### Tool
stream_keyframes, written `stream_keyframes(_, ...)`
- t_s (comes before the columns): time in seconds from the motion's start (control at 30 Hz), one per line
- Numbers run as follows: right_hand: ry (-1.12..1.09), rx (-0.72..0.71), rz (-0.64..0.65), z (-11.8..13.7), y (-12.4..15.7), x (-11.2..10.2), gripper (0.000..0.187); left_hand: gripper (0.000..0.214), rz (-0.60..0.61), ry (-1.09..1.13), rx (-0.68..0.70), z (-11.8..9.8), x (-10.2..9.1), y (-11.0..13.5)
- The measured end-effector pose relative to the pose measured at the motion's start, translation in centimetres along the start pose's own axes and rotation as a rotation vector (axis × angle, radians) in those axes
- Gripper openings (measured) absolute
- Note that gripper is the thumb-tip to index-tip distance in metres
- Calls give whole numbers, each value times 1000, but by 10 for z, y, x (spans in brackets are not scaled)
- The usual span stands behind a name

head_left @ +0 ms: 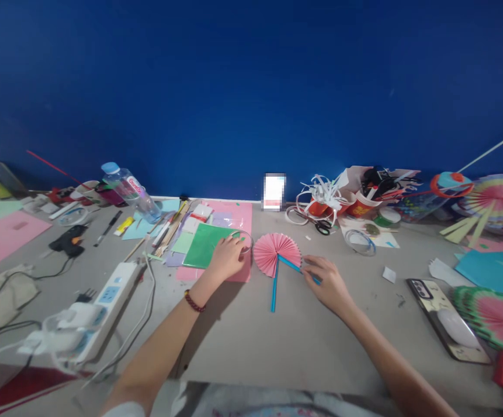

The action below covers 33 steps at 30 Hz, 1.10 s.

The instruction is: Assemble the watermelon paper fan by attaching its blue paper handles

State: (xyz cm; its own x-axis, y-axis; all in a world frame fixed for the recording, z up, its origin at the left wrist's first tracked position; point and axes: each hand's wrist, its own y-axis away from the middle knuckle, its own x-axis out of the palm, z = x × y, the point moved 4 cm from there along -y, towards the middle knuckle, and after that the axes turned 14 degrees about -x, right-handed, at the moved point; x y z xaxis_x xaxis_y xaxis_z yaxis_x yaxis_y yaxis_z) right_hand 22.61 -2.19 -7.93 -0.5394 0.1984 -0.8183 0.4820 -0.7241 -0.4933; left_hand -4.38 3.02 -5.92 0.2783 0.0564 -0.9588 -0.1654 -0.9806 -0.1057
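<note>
A round pink pleated paper fan [267, 248] lies flat on the table in front of me, open except for a wedge at its lower right. Two blue strips run out from its middle like handles. One blue strip [273, 292] points toward me, and the other blue strip [290, 263] slants right into the fingers of my right hand [327, 282], which are closed around its end. My left hand [229, 256] is over a green sheet [201, 246], its fingers curled on a ring that looks like a roll of clear tape [248, 236].
Left are a power strip [110, 304], a glue gun [69, 240] and a tilted plastic bottle [132, 188]. Scissors [322, 227] lie near red paper cups [360, 205] at the back. A phone [436, 315] with a white mouse on it and other paper fans [501, 200] are right.
</note>
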Motion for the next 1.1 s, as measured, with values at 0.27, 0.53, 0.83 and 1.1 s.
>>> stream_keyframes(0.27,-65,-112,-76,29,-32,-14,28,10,-6,544,-40,-11,-9,-2)
stream_keyframes(0.53,-282,-138,-139,55,-84,-3,37,20,-8,1024,-2,-34,-12,8)
stream_keyframes(0.83,-383,-11,-252,46,-93,9,27,42,124,1165,-87,-32,3,16)
stream_keyframes(1.1,-532,75,-287,50,-90,7,17,37,80,1113,-70,-39,1,20)
